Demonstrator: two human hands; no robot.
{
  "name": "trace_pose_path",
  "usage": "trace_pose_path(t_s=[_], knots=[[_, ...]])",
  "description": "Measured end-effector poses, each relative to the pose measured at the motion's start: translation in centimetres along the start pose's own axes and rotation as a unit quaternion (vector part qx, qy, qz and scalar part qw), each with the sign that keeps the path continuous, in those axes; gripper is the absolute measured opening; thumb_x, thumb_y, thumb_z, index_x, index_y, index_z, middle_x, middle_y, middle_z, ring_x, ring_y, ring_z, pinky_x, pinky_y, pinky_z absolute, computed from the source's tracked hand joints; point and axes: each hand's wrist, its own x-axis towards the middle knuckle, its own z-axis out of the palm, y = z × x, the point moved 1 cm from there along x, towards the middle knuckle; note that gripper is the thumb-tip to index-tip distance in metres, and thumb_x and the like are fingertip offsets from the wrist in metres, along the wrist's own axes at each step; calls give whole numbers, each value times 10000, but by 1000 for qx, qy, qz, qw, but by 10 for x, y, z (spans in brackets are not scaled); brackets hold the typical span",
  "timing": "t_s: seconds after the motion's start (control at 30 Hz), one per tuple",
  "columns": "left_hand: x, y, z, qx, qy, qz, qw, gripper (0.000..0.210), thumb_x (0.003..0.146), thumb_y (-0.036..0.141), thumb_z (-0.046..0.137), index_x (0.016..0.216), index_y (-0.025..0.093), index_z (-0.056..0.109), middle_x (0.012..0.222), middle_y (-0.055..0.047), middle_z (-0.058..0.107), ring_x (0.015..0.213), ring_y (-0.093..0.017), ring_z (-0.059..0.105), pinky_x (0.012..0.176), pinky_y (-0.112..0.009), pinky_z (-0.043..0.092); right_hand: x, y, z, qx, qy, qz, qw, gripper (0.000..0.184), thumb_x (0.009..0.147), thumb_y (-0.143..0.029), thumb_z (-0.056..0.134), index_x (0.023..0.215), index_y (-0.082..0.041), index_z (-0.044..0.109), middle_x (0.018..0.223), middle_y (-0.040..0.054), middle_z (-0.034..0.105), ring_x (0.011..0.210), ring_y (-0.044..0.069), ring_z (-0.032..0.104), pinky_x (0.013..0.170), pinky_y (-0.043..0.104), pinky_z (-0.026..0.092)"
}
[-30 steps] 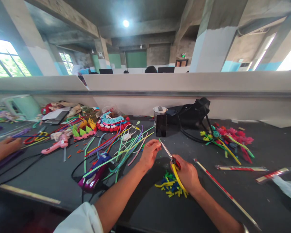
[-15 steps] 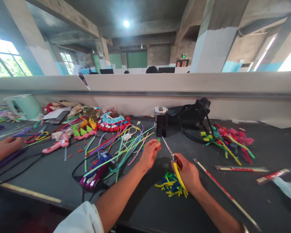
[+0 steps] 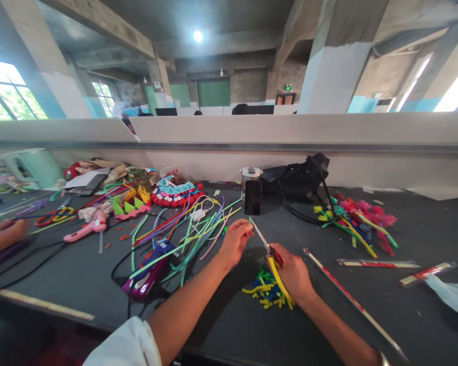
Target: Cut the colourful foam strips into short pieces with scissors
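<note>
My left hand [image 3: 236, 240] is closed in a pinch on a small green pipe cleaner piece [image 3: 251, 220], most of it hidden by the fingers. My right hand [image 3: 292, 272] grips a pair of scissors [image 3: 262, 238] with red and yellow handles. The scissor tips reach up beside the green piece, touching it or very close. Under the scissors' yellow handle lies a small heap of cut pipe cleaner bits [image 3: 265, 287] in green, blue and yellow. A dark phone [image 3: 253, 197] stands upright just beyond both hands.
Loose pipe cleaners [image 3: 191, 239] and a purple corded tool [image 3: 147, 274] lie left, beside a pink glue gun [image 3: 87, 227]. Another person's hand [image 3: 7, 235] is at far left. A black bag [image 3: 297, 180], pipe cleaner flowers [image 3: 361, 218] and a long wrapped stick [image 3: 351, 300] lie right.
My right hand has brought the scissors slightly left, their tips now beside the green piece. The blades look closer together. My left hand keeps its pinch almost in place.
</note>
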Motion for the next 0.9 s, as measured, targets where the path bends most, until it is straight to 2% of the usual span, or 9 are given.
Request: trace_pose_path(t_s=[0.1, 0.2, 0.3, 0.37, 0.43, 0.53, 0.73, 0.9], knots=[[0, 1, 1, 31, 4, 7, 999, 98, 640, 231, 683, 661, 159, 620, 579, 28, 511, 580, -85, 461, 626, -231, 361, 2, 2, -1, 46, 21, 14, 999, 247, 849, -356, 463, 1004, -234, 611, 737, 2, 676, 640, 157, 634, 595, 216, 416], [-2, -1, 3, 136, 13, 20, 990, 104, 622, 236, 683, 637, 153, 621, 577, 21, 526, 569, -91, 439, 581, -232, 326, 7, 5, -4, 121, 64, 30, 990, 277, 855, -420, 466, 971, -206, 598, 805, 19, 671, 665, 148, 622, 650, 232, 447], [-6, -7, 5, 257, 12, 29, 966, 108, 634, 255, 667, 627, 156, 623, 572, 19, 535, 553, -100, 428, 555, -237, 302, 11, 8, -7, 187, 98, 35, 977, 342, 834, -474, 500, 992, -185, 591, 907, 51, 664, 716, 156, 621, 678, 253, 467], [-9, -11, 8, 333, -10, 55, 941, 71, 652, 231, 637, 627, 166, 622, 569, 17, 537, 553, -112, 439, 553, -242, 301, 11, 8, -8, 212, 106, 46, 971, 391, 825, -500, 510, 1036, -179, 583, 879, 55, 661, 694, 161, 613, 661, 267, 474], [-14, -15, 10, 407, -45, 105, 906, 39, 660, 184, 607, 622, 178, 611, 582, 10, 542, 564, -122, 450, 560, -247, 301, 11, 8, -8, 227, 107, 54, 966, 429, 824, -519, 507, 1079, -178, 570, 825, 48, 655, 673, 165, 606, 640, 275, 476], [-19, -18, 13, 506, -95, 183, 837, 77, 687, 160, 586, 616, 188, 576, 606, -2, 538, 584, -133, 456, 590, -262, 298, 10, 7, -7, 237, 103, 54, 964, 432, 815, -517, 528, 1091, -186, 558, 818, 36, 647, 669, 161, 602, 631, 272, 475], [-25, -15, 18, 646, -125, 275, 701, 71, 743, 183, 572, 677, 186, 546, 692, -39, 555, 691, -176, 482, 670, -313, 287, 11, 11, -3, 249, 97, 32, 963, 393, 811, -466, 550, 1077, -177, 540, 959, 71, 643, 748, 169, 618, 694, 291, 489], [-28, -13, 22, 700, -144, 304, 630, 95, 792, 218, 538, 705, 182, 548, 709, -62, 543, 720, -197, 474, 675, -342, 272, 11, 11, -4, 256, 93, 34, 961, 378, 810, -428, 553, 1092, -177, 537, 953, 64, 649, 737, 160, 621, 687, 281, 488]])
